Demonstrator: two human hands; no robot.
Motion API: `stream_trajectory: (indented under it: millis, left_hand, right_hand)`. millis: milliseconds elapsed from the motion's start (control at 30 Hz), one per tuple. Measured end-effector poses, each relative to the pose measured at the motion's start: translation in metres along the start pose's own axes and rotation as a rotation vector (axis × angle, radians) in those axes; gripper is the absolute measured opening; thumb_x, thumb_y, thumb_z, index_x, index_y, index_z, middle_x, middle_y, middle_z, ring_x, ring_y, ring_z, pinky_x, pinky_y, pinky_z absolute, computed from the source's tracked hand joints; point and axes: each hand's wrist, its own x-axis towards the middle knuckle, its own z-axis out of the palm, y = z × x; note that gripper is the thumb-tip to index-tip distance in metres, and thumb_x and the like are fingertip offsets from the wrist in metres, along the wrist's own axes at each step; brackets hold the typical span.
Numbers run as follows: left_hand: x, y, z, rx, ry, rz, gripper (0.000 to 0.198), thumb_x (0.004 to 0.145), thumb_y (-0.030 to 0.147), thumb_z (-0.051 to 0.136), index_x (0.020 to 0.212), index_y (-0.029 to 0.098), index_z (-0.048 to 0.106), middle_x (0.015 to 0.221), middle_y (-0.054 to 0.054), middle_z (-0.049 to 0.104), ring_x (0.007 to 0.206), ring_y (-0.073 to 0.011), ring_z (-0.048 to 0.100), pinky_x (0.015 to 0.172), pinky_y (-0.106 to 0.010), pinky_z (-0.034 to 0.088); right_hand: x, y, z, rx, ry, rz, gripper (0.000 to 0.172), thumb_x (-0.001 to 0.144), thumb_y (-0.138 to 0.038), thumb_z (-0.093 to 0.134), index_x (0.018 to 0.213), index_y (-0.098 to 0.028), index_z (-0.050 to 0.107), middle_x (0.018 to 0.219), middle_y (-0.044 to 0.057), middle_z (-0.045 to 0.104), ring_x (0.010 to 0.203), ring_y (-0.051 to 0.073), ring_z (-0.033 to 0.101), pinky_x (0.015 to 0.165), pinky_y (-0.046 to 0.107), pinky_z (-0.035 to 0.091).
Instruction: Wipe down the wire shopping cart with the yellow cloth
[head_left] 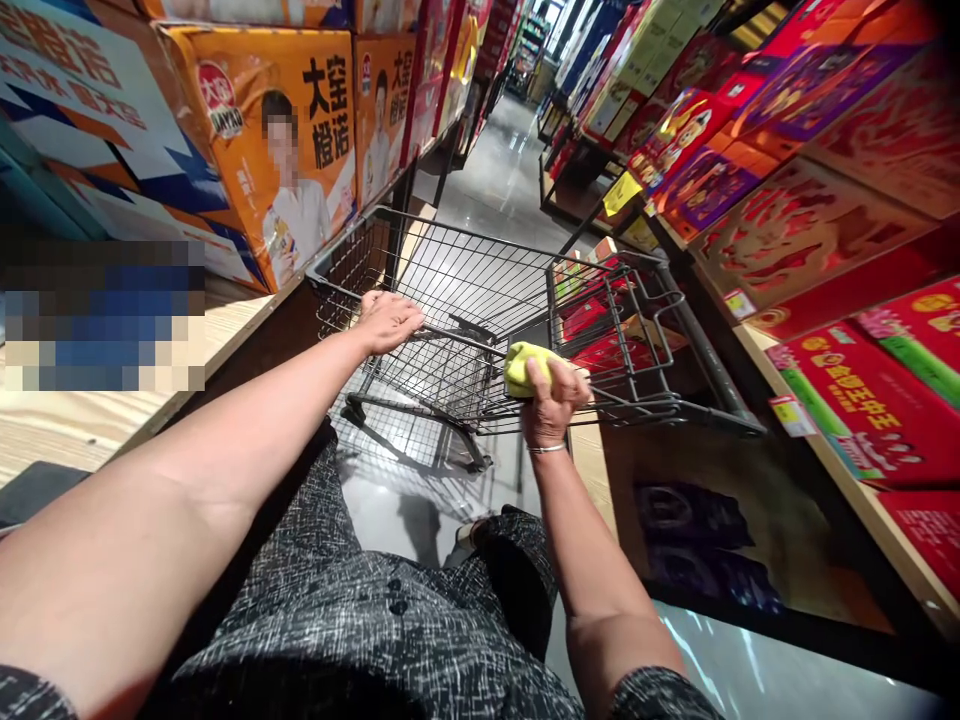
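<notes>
A black wire shopping cart (469,342) stands sideways in front of me, its basket looking empty from here. My left hand (390,322) is closed over the near top rail, toward the cart's left end. Farther right along that rail, my right hand (556,392) grips a folded yellow-green cloth (519,370) and presses it to the metal. Part of the cloth is hidden under my fingers. The cart's handle bar (701,350) lies to the right of that hand, apart from it.
Orange drink cartons (259,150) are stacked on a wooden ledge (67,425) at left. On the right, red gift boxes (862,395) fill a shelf with price tags (793,416). A shiny floor (499,150) runs down the aisle between the shelves. Dark packages (694,515) sit low at right.
</notes>
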Motion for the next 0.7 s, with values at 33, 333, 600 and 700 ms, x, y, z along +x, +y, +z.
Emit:
stream_trajectory:
  millis: [33,333,600,700]
  left_hand:
    - [0.0,0.0,0.0,-0.001,0.003,0.003,0.044,0.1,0.045,0.033,0.105,0.03,0.074,0.126,0.001,0.068,0.127,-0.0273,0.045,0.11,-0.05,0.02]
    - [0.002,-0.004,-0.002,0.007,-0.036,0.011,0.043,0.1,0.047,0.034,0.107,0.032,0.074,0.131,0.003,0.066,0.13,-0.0273,0.042,0.111,-0.05,0.019]
    - [0.002,-0.005,-0.003,0.022,-0.034,0.012,0.043,0.1,0.047,0.034,0.106,0.032,0.074,0.132,0.003,0.065,0.13,-0.0271,0.042,0.111,-0.051,0.02]
    - [0.001,-0.004,-0.004,0.039,-0.045,0.001,0.044,0.1,0.048,0.033,0.108,0.033,0.074,0.132,0.002,0.065,0.133,-0.0276,0.041,0.113,-0.052,0.019]
  right_hand:
    - [-0.009,-0.009,0.01,0.004,-0.05,0.006,0.04,0.092,-0.013,0.051,0.119,-0.033,0.073,0.126,0.009,0.059,0.121,0.028,0.041,0.103,0.048,0.038]
    - [-0.102,-0.087,0.089,0.084,-0.847,-0.137,0.031,0.099,-0.024,0.051,0.122,-0.036,0.068,0.138,0.003,0.06,0.119,0.025,0.047,0.093,0.043,0.04]
    - [-0.063,-0.035,0.038,0.074,-0.725,-0.198,0.034,0.096,-0.022,0.056,0.123,-0.038,0.069,0.133,0.005,0.063,0.12,0.025,0.046,0.096,0.042,0.039]
    - [-0.032,0.023,-0.005,-0.026,-0.319,-0.102,0.033,0.094,-0.021,0.057,0.12,-0.036,0.071,0.126,0.008,0.063,0.12,0.026,0.044,0.1,0.044,0.04]
